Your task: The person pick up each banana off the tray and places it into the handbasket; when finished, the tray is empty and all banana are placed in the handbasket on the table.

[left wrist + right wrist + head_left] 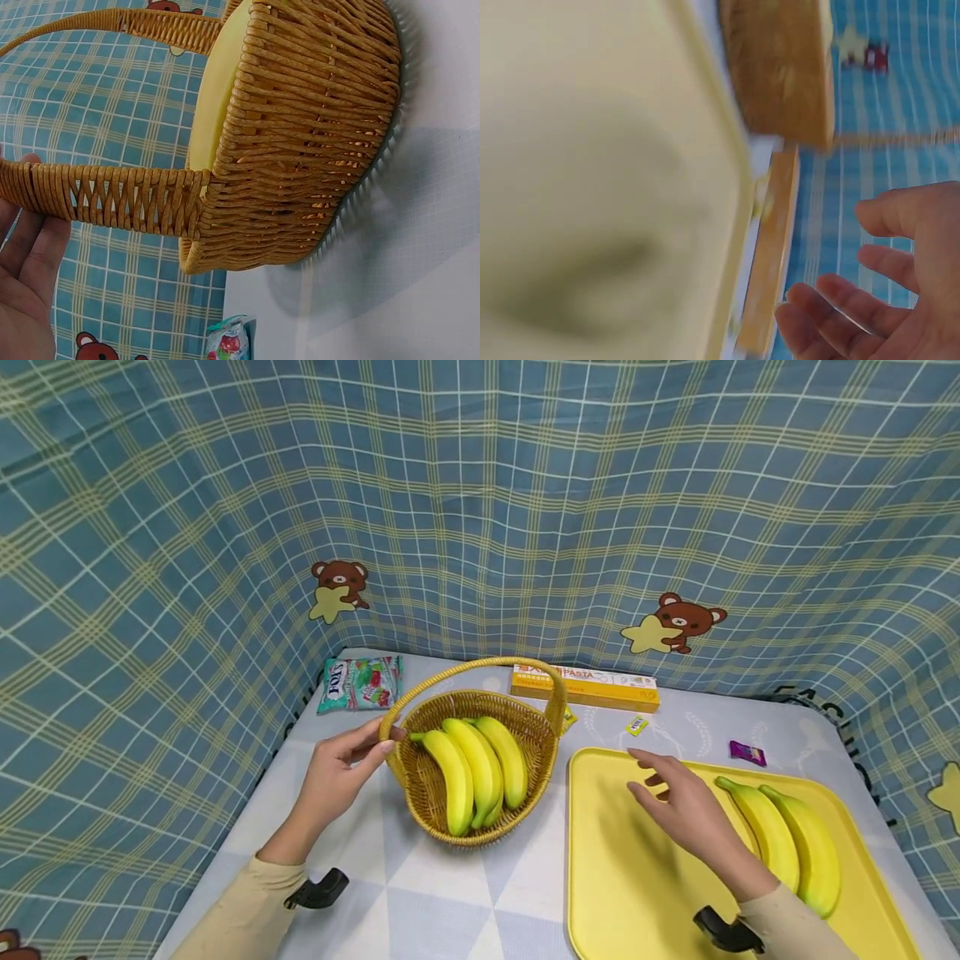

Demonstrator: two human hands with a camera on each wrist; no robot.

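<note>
While the left hand point(347, 768) grips the arched handle point(480, 662) of a golden-brown woven wicker basket point(471, 841), with the thumb in front and fingers behind, the right hand point(678, 797) hovers with loosely bent fingers and holds nothing. At least three curved yellow bananas point(453, 777) lie side by side in the basket; two more plump yellow bananas point(768, 835) rest on a rectangular yellow tray point(600, 893). The step in hand looks like steadying the basket while the right hand is free to deal with the fruit. Taking a banana from the tray would call for that hand to shift right, lower and close round one; reaching into the basket would call for a path past the handle, which arches over its mouth. Whether the basket's base sits flat on the pale, cloth-covered tabletop point(420, 910) I cannot tell.

Beyond the basket stands a long yellow-and-white pasta carton point(585, 691), with a small yellow wrapped sweet point(637, 725) in front of it and a small purple packet point(747, 753) behind the tray. Toward the far left corner lies a teal printed candy bag point(365, 685). None of these seems to block the gap between tray and basket; the handle is the likelier snag.
</note>
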